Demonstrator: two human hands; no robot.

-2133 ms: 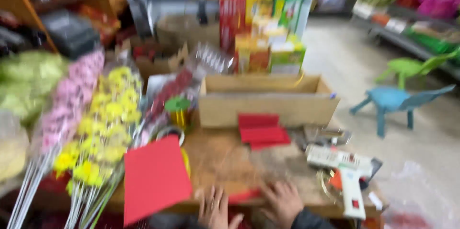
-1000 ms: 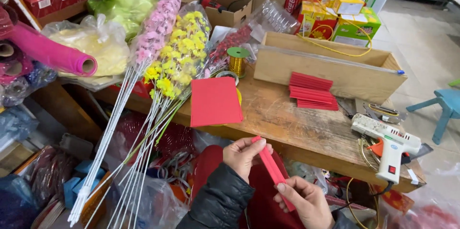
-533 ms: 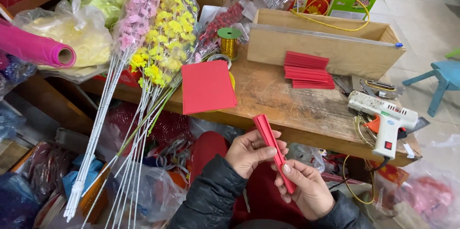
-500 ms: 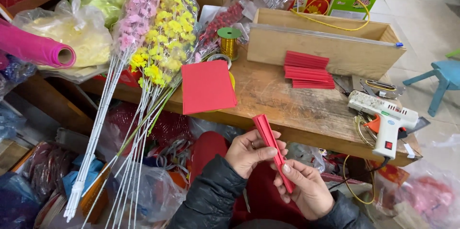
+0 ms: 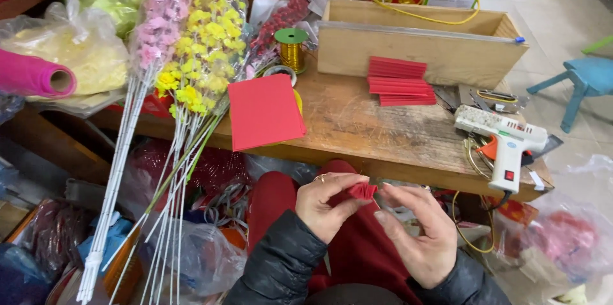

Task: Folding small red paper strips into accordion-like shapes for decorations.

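Folded end-on since the earlier frame, the red strip [image 5: 363,190] is pinched by the left hand [image 5: 325,206], the right hand [image 5: 415,235] held open beside it, and the pleats could spring apart if that pinch is loosened.

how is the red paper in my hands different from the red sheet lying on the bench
The folded red paper is pleated into a small compact wad; the flat red sheet lies open and unfolded. The folded piece is pinched between the left hand and right hand below the workbench; the sheet rests on it, overhanging its front edge. Both are the same red.
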